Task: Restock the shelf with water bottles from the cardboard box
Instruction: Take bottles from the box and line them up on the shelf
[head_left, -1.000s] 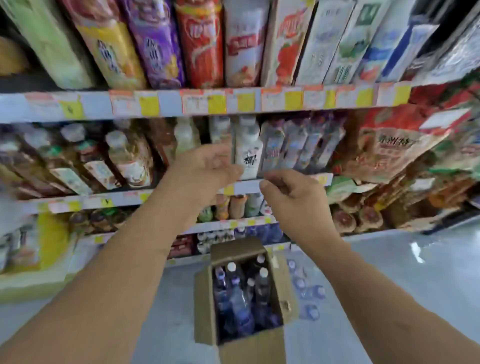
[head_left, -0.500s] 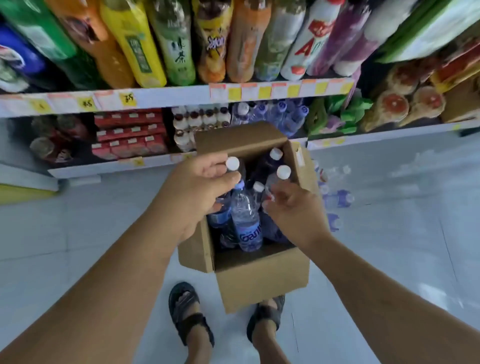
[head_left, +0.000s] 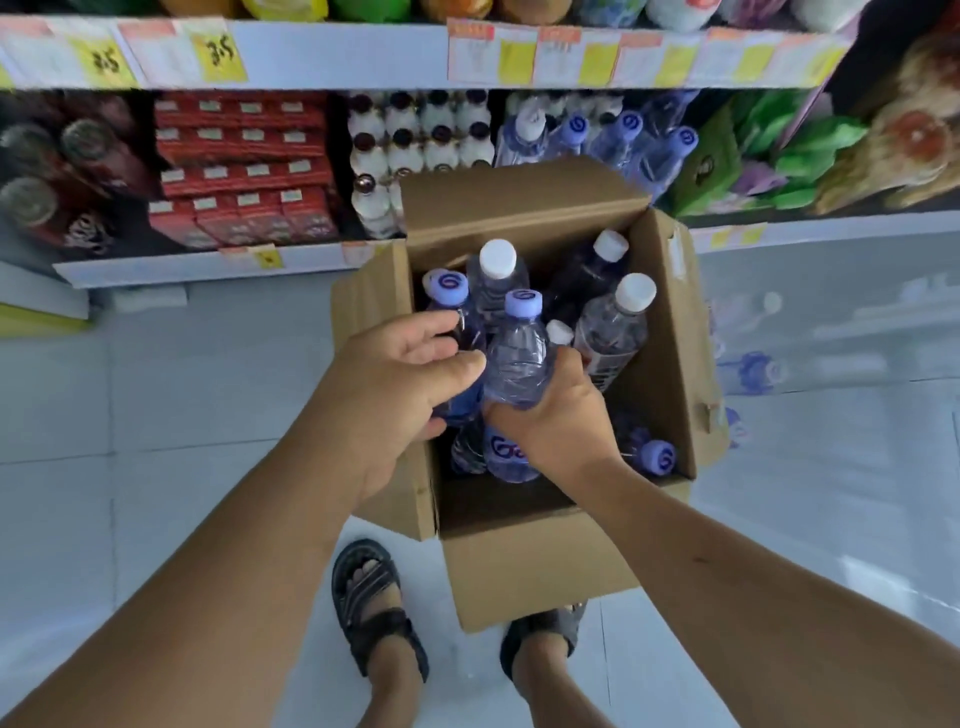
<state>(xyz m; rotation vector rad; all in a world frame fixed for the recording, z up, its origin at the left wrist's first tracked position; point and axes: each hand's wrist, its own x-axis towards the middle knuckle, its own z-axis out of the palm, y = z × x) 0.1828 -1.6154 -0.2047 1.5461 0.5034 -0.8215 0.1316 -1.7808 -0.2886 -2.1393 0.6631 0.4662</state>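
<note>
An open cardboard box (head_left: 670, 332) stands on the floor in front of my feet, holding several water bottles with white or purple caps. My right hand (head_left: 558, 415) is wrapped around the body of a purple-capped bottle (head_left: 517, 358) in the middle of the box. My left hand (head_left: 400, 389) grips a second purple-capped bottle (head_left: 449, 291) at the box's left side, with its thumb touching the first bottle. More purple-capped water bottles (head_left: 623, 135) stand on the bottom shelf behind the box.
The bottom shelf also carries red cartons (head_left: 244, 161), white dark-capped bottles (head_left: 415, 140) and green packs (head_left: 779, 161). Loose bottles (head_left: 748, 371) lie on the pale tiled floor to the right of the box. My sandalled feet (head_left: 374, 608) stand just behind the box.
My view dropped from the upper shelves down to the box. Both hands came down from the shelf edge into the box and closed on bottles.
</note>
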